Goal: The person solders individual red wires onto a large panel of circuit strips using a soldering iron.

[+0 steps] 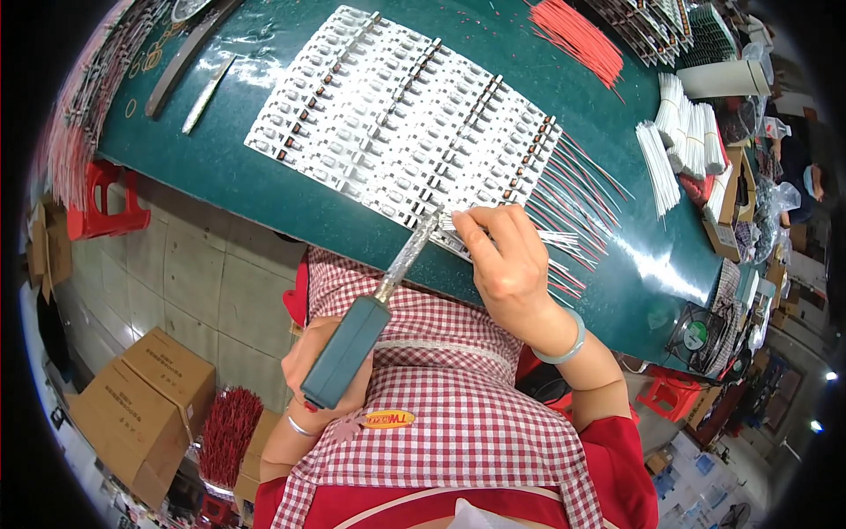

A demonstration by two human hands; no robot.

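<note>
The left hand (326,366) grips a soldering iron (374,309) by its teal handle, tip at the near edge of the LED strip panel (397,115). The right hand (502,260), fingers curled, pins that edge flat, steadying the red and white lead wires (573,212) beside it.

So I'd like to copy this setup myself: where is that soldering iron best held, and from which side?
Probably by the thick teal handle, from the end nearest the body, as the left hand wraps it now. The handle is the wide, blocky part; the slim metal shaft points away toward the white strip panel, where the right hand steadies the wires, so fingers belong behind it.
</note>
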